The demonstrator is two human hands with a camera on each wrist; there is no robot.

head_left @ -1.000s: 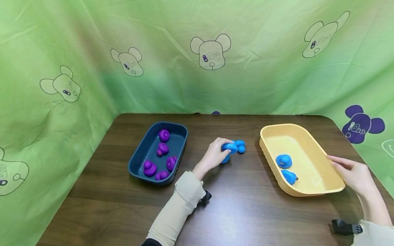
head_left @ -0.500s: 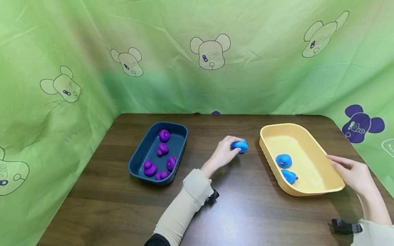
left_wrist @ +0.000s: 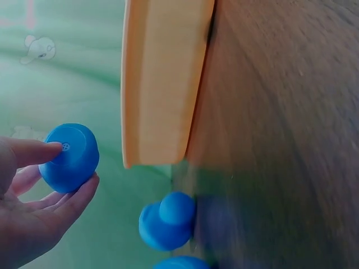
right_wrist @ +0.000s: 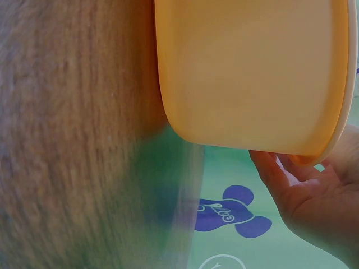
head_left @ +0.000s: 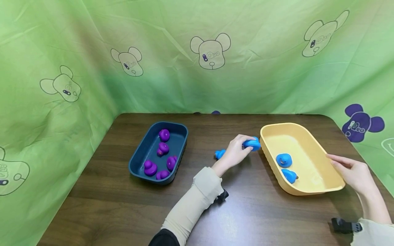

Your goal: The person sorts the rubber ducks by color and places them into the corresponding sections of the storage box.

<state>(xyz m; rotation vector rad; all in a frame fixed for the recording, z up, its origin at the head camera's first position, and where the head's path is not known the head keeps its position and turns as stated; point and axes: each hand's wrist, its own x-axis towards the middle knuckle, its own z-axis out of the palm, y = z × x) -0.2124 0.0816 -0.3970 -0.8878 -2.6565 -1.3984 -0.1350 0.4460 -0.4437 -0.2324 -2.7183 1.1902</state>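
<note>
My left hand (head_left: 235,152) pinches a blue toy duck (head_left: 252,144) just left of the yellow bin (head_left: 267,160). In the left wrist view, the thumb presses the flat underside of this duck (left_wrist: 72,159), and the fingers support its other side. Behind my left hand, another blue duck (head_left: 219,154) rests on the table; the left wrist view shows two blue ducks (left_wrist: 168,222) low in the frame. At the bin's right side, my right hand (head_left: 357,174) grips the rim. Inside the bin lie two blue ducks (head_left: 284,160).
A dark blue bin (head_left: 135,162) with several purple ducks (head_left: 150,168) stands on the left of the wooden table (head_left: 107,208). A green printed curtain (head_left: 172,82) hangs behind the table and along its sides.
My left hand has carried the held duck rightward, from among the table ducks to beside the yellow bin's left rim. The right hand keeps its place on the bin.
</note>
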